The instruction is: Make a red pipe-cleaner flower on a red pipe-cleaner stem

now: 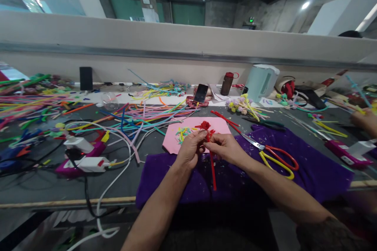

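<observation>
Both hands meet over the purple cloth (309,168): the left hand (190,150) and right hand (225,147) pinch a red pipe cleaner (212,164) just below its curled top. It looks light, fuzzy and bendy, best held near the twist.

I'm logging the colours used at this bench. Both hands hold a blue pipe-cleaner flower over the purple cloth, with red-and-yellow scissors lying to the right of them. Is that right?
Not quite: the pipe-cleaner flower is red, not blue, as the head view shows. The rest holds: the left hand and right hand both pinch it over the purple cloth, and the red-and-yellow scissors lie to their right.
</observation>
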Tool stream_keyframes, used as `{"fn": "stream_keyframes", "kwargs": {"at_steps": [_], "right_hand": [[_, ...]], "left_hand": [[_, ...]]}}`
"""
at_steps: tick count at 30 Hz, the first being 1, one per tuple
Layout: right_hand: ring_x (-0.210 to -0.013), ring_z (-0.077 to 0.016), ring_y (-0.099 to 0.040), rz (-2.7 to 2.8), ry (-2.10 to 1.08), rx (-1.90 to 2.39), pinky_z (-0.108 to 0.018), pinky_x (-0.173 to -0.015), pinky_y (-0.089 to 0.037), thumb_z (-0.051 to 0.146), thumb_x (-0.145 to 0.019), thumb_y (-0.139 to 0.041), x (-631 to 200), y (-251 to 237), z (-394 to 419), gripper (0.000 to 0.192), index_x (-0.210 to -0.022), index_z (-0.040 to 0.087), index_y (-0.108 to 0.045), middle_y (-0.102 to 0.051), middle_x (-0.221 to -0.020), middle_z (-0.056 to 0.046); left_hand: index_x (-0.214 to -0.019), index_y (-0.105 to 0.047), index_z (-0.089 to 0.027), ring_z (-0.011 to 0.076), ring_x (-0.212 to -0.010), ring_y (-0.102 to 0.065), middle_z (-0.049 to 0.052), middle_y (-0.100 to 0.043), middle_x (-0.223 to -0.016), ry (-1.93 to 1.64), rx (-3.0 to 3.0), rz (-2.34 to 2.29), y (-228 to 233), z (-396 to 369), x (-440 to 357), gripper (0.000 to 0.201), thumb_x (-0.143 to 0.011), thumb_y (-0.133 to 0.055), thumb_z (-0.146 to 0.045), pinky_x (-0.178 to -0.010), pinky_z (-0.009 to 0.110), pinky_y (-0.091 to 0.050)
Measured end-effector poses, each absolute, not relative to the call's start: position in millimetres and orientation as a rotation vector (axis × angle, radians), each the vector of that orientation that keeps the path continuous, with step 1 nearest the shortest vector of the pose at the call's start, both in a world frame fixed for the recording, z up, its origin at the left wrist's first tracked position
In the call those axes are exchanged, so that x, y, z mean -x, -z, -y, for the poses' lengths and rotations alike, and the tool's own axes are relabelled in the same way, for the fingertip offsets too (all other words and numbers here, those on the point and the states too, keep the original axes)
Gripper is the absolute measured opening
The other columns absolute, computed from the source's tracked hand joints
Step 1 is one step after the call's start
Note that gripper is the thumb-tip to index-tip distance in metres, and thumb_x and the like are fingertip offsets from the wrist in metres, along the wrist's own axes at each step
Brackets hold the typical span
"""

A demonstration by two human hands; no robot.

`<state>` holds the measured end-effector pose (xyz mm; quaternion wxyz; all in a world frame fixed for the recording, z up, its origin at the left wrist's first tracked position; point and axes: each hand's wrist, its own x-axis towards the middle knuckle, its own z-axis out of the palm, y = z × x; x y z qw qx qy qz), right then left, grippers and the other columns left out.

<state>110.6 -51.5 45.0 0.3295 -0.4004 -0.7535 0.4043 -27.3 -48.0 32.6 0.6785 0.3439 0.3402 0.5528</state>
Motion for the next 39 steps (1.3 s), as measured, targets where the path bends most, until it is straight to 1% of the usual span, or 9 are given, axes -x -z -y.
{"fn": "stream_keyframes", "kwargs": {"at_steps": [7, 12, 16, 21, 27, 32, 34, 35, 39], "right_hand": [[-0.041, -0.0055, -0.038, 1.99, -1.006, 1.042, -0.018, -0.041, -0.025, 0.029, -0.078, -0.052, -111, -46, 52, 0.028, -0.055, 0.016, -0.044, -0.039, -0.045, 0.006], [-0.04, -0.006, -0.041, 2.011, -1.1, 1.015, -0.018, -0.04, -0.028, 0.033, -0.081, -0.048, -112, -47, 56, 0.028, -0.058, 0.016, -0.044, -0.042, -0.046, 0.006], [-0.041, -0.0062, -0.044, 2.12, -1.171, 1.008, -0.017, -0.04, -0.031, 0.032, -0.081, -0.048, -120, -47, 63, 0.025, -0.062, 0.017, -0.046, -0.045, -0.05, 0.006], [-0.042, -0.0066, -0.047, 2.216, -1.168, 0.993, -0.017, -0.041, -0.032, 0.028, -0.082, -0.047, -129, -47, 71, 0.022, -0.063, 0.017, -0.046, -0.045, -0.049, 0.006], [-0.044, -0.0057, -0.043, 2.284, -1.006, 1.007, -0.017, -0.044, -0.029, 0.028, -0.082, -0.048, -127, -41, 75, 0.024, -0.061, 0.016, -0.048, -0.048, -0.05, 0.005], [-0.049, -0.0073, -0.048, 2.209, -0.973, 1.057, -0.018, -0.048, -0.033, 0.035, -0.084, -0.045, -150, -47, 72, 0.026, -0.072, 0.015, -0.056, -0.054, -0.059, 0.002], [-0.051, -0.0081, -0.05, 2.136, -0.898, 1.158, -0.019, -0.049, -0.035, 0.036, -0.085, -0.042, -169, -48, 68, 0.027, -0.075, 0.015, -0.057, -0.055, -0.062, 0.001], [-0.052, -0.009, -0.05, 2.105, -0.773, 1.232, -0.02, -0.051, -0.036, 0.036, -0.085, -0.042, -179, -47, 67, 0.027, -0.076, 0.016, -0.058, -0.055, -0.061, 0.001], [-0.075, -0.016, -0.055, 2.267, -0.334, 1.446, -0.026, -0.067, -0.04, 0.039, -0.08, -0.051, -205, -35, 66, 0.026, -0.09, 0.017, -0.06, -0.06, -0.084, -0.005]], "left_hand": [[-0.07, -0.06, -0.011, 0.0009, -0.039, -0.036, -0.004, -0.049, -0.053, -1.199, -0.809, -0.763, -37, 51, 26, 0.022, -0.063, -0.07, -0.03, -0.034, 0.014, -0.02], [-0.062, -0.056, -0.011, 0.0017, -0.038, -0.036, -0.004, -0.047, -0.049, -1.2, -0.852, -0.772, -37, 51, 25, 0.024, -0.063, -0.069, -0.032, -0.033, 0.014, -0.02], [-0.069, -0.058, -0.012, 0.0018, -0.034, -0.034, -0.006, -0.044, -0.043, -1.247, -0.821, -0.808, -38, 50, 26, 0.024, -0.063, -0.069, -0.033, -0.032, 0.014, -0.018], [-0.076, -0.058, -0.013, 0.0, -0.034, -0.036, 0.0, -0.061, -0.064, -1.245, -0.83, -0.733, -41, 51, 26, 0.022, -0.066, -0.066, -0.031, -0.03, 0.014, -0.019], [-0.076, -0.059, -0.011, 0.0018, -0.041, -0.045, 0.002, -0.063, -0.067, -1.145, -0.872, -0.748, -41, 54, 26, 0.019, -0.065, -0.068, -0.024, -0.032, 0.012, -0.027], [-0.075, -0.06, -0.011, 0.0011, -0.038, -0.043, 0.001, -0.062, -0.064, -1.148, -0.877, -0.788, -42, 53, 26, 0.02, -0.065, -0.069, -0.025, -0.03, 0.011, -0.026], [-0.077, -0.061, -0.01, 0.0004, -0.038, -0.042, 0.001, -0.061, -0.063, -1.158, -0.853, -0.799, -42, 52, 26, 0.021, -0.065, -0.069, -0.025, -0.03, 0.011, -0.026], [-0.078, -0.062, -0.01, 0.0002, -0.037, -0.042, 0.001, -0.061, -0.063, -1.16, -0.843, -0.804, -42, 51, 27, 0.021, -0.064, -0.069, -0.024, -0.03, 0.011, -0.026], [-0.078, -0.062, -0.01, -0.0001, -0.034, -0.04, 0.001, -0.063, -0.064, -1.156, -0.853, -0.808, -40, 50, 26, 0.022, -0.064, -0.069, -0.025, -0.028, 0.012, -0.023]]}}
